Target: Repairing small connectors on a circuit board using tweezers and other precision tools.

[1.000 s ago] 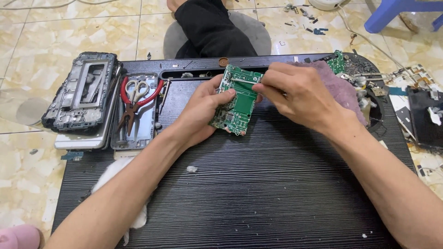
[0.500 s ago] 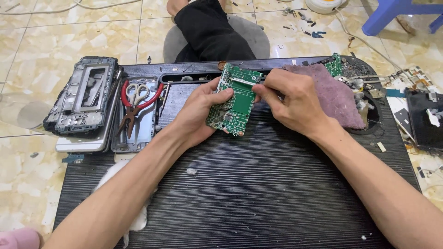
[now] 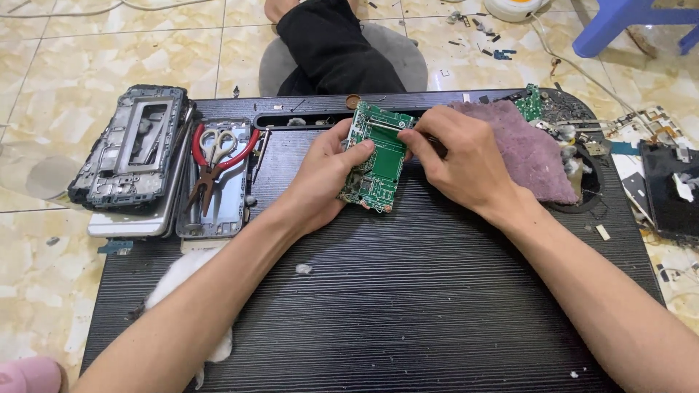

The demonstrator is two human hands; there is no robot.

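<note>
Both bare forearms reach in from the near edge and converge toward the far middle of the scene. The left hand (image 3: 326,175) sits palm inward, its fingers curled and its thumb stretched out to the right in a clamping grip. The right hand (image 3: 459,164) lies just to the right of it, back upward, knuckles raised, with thumb and forefinger pinched together at the far left tip. The two hands almost touch; both wrists are straight.
</note>
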